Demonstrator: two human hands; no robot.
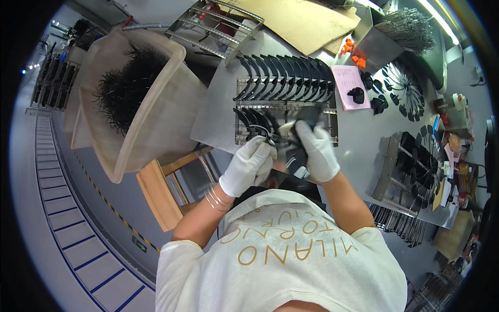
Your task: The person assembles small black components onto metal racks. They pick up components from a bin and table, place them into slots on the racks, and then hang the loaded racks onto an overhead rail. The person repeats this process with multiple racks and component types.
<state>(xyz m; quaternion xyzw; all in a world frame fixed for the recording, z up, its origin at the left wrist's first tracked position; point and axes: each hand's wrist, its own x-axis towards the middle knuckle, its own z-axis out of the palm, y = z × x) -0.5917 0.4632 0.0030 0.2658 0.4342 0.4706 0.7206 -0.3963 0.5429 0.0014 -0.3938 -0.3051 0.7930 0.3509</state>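
My left hand (249, 163), in a white glove, pinches a thin, curved black part (269, 137) between thumb and fingers. My right hand (319, 152), gloved too, grips a dark object (298, 160) with a pale patch at its lower end. Motion blurs its upper part, so I cannot tell exactly what it is. Both hands are close together over the near edge of a metal rack (286, 106). Along the rack's far row stand several curved black parts (284, 78). A few similar black pieces (249, 119) fill the left end of the near row.
Left of the metal table (218, 93) stands a large pale bin (148, 128) of thin black pieces, near a wooden stool (160, 195). A pink sheet (349, 84) bearing writing lies right of the rack. Farther right is another rack (401, 171) of black parts.
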